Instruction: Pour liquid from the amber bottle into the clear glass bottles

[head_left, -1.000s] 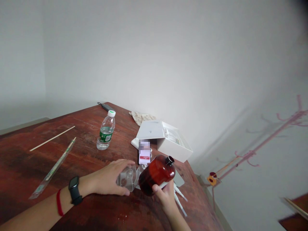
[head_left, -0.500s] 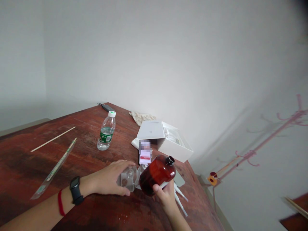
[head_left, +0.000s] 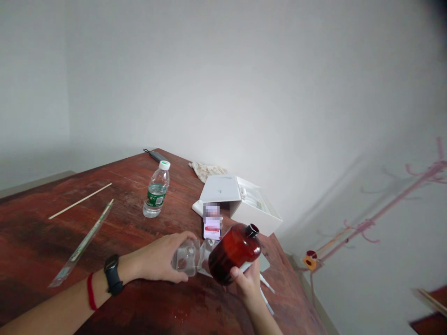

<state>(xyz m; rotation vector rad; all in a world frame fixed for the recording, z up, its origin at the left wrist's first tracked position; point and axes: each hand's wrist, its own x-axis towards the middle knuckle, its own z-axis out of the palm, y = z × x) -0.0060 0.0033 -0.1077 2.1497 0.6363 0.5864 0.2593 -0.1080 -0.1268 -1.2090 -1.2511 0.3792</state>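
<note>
One amber bottle (head_left: 234,251) is being held tilted above the desk (head_left: 139,307), near its right edge, with its open neck pointing up and to the right. It is being gripped from below by the right hand (head_left: 248,284), the fingers curled around its base and the thumb pressed against its side. Just beside it, to the left, one clear glass container (head_left: 186,257) is being steadied on the desk by the left hand (head_left: 161,257), the fingers wrapped over its top and the thumb laid along its near side. One black watch (head_left: 112,274) and one red band (head_left: 91,291) are being worn on the left wrist. Behind these, one water bottle (head_left: 156,196) is standing upright and one white box (head_left: 240,202) is lying open near the far right corner. Two thin sticks (head_left: 81,201) are lying toward the left edge.
</note>
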